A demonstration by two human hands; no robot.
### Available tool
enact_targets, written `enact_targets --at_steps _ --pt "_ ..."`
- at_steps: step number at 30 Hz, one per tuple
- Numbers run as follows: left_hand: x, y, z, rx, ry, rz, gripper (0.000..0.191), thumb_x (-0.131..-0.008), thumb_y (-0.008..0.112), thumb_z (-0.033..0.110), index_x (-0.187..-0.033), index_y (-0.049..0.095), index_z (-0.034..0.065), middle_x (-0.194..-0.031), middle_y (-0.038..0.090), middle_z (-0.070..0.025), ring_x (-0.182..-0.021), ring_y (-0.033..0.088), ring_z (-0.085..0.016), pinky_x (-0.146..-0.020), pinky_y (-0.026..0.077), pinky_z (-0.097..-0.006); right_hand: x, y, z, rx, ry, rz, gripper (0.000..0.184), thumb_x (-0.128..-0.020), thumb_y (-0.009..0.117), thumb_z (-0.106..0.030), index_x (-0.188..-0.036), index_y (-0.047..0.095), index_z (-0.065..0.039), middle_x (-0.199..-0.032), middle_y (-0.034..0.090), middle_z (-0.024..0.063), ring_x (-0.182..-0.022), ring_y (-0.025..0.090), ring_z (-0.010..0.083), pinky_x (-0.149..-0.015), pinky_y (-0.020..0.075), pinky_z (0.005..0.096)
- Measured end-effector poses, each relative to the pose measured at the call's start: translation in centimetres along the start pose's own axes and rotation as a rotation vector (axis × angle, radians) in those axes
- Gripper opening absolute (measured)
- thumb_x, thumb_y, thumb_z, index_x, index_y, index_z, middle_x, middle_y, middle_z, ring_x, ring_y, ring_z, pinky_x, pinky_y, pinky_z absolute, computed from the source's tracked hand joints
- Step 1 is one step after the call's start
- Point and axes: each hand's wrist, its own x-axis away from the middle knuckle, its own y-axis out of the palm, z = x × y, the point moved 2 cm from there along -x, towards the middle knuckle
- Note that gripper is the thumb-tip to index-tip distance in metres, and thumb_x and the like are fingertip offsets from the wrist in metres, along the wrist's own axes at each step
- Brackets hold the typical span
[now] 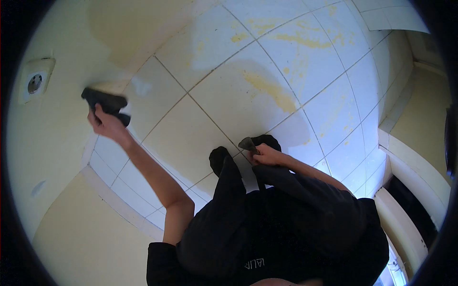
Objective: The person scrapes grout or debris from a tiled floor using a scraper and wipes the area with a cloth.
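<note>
At the left, my left hand (105, 123) grips a dark folded cloth (105, 100) at the cream wall (68, 121), low down near the tiled floor. Motion blurs the cloth slightly, and whether it presses on the wall is hard to tell. My right hand (268, 155) is closed around the handle of a scraper (247, 144) with a flared, dull blade. This blade points left, above the floor and between my feet in dark socks (219, 159). The fingers hide most of the scraper's handle.
Yellowish smears (272, 91) mark the white floor tiles (218, 85) ahead. A wall socket (35, 83) sits at the far left, above the cloth. A darker patch (118, 32) shows on the wall. Pale ledges and a dark recess (408, 200) line the right side.
</note>
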Motion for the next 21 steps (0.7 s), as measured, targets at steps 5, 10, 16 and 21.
enact_targets --at_steps 5,10,16,21 --pt "0.1 -3.5 -7.0 -0.591 0.154 -0.157 0.030 -0.092 0.060 0.018 -0.113 0.067 -0.0022 -0.098 0.061 -0.0156 -0.092 0.061 -0.029 -0.083 0.048 -0.0387 -0.3 0.0 1.0 -0.031 0.020 -0.025 0.014 -0.083 0.052 -0.010 -0.082 0.060 0.001 -0.068 0.061 0.0077 -0.063 0.059 0.0167 -0.060 0.0463 0.0328" --pt "5.8 1.2 -13.8 -0.574 0.102 -0.499 0.031 -0.092 0.059 0.021 -0.116 0.066 0.0028 -0.107 0.060 -0.0133 -0.093 0.061 -0.031 -0.079 0.049 -0.0386 -0.2 -0.7 0.5 -0.070 0.041 -0.037 0.014 -0.082 0.052 -0.008 -0.084 0.062 0.001 -0.069 0.063 0.0081 -0.066 0.061 0.0173 -0.061 0.0490 0.0327" --pt "9.3 9.7 -9.6 -0.810 0.296 -0.391 0.040 -0.092 0.054 0.023 -0.128 0.057 0.0057 -0.113 0.056 -0.0152 -0.099 0.061 -0.036 -0.076 0.053 -0.0462 -0.1 -0.6 1.1 -0.078 0.052 -0.037 0.015 -0.083 0.050 -0.006 -0.089 0.061 0.002 -0.071 0.062 0.0076 -0.068 0.061 0.0160 -0.065 0.0497 0.0315" --pt "11.3 16.3 -6.3 -0.732 0.071 -0.486 0.045 -0.093 0.051 0.028 -0.132 0.058 0.0063 -0.125 0.052 -0.0171 -0.104 0.062 -0.036 -0.082 0.052 -0.0474 -0.2 -0.8 1.3 -0.053 0.045 -0.044 0.015 -0.083 0.050 -0.006 -0.089 0.061 0.002 -0.071 0.062 0.0076 -0.068 0.062 0.0160 -0.065 0.0500 0.0314"
